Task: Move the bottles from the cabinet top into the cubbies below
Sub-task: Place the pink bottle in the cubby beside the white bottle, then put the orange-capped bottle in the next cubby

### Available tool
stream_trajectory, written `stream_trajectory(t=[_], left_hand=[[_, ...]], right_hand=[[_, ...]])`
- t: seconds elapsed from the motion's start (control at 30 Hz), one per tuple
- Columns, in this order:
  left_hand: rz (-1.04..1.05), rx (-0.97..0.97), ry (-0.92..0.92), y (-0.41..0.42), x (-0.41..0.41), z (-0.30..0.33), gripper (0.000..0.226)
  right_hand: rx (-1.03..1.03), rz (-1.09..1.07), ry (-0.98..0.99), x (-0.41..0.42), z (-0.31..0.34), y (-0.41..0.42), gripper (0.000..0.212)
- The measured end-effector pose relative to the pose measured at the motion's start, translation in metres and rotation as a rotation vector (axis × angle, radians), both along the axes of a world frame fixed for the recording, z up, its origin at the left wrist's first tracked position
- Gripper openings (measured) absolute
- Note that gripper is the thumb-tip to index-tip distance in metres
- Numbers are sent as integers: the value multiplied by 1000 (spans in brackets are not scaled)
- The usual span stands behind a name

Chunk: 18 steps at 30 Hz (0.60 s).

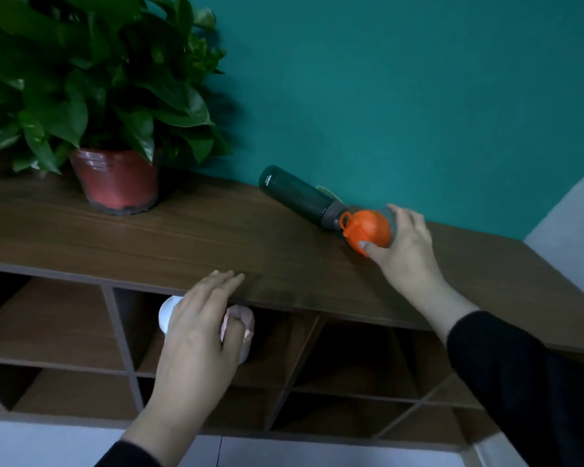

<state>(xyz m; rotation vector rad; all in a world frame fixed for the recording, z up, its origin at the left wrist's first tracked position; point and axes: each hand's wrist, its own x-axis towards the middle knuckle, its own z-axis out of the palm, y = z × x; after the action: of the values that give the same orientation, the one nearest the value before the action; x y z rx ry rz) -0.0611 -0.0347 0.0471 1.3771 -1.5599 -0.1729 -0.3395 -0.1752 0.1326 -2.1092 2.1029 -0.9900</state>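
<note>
A dark green bottle lies on its side on the wooden cabinet top, against the teal wall. Right beside its cap sits a bottle with a round orange lid; its clear body is mostly hidden. My right hand is closed around that orange lid, thumb in front and fingers behind. Below the top's front edge, a pale pink bottle and a white bottle sit in an upper cubby. My left hand covers both, fingers spread over the edge, thumb on the pink one.
A leafy green plant in a red-brown pot stands at the back left of the cabinet top. Several open cubbies with slanted dividers fill the cabinet front. A white wall meets the teal one at the right.
</note>
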Motion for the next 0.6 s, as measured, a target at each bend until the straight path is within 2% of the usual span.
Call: stream_trajectory(t=[0.13,0.27,0.37,0.5,0.6], left_hand=[[4,60,-35,-7,0,0,47],[-16,80,-52,-11,0,-1,41],[-29,95,-53,-13,0,-3,43],[-51,99,-50,-14,-1,-5,44],[-52,78,-28,-14,-2,-5,37]], right_hand=[[222,-17,277,5,7,-43,104],[331,-66,455,14,8,-69,105],[345,-77,453,19,2,-73,96],[242,-90,441,19,-11,-69,80],[155,-50,420,9,-16,-61,76]])
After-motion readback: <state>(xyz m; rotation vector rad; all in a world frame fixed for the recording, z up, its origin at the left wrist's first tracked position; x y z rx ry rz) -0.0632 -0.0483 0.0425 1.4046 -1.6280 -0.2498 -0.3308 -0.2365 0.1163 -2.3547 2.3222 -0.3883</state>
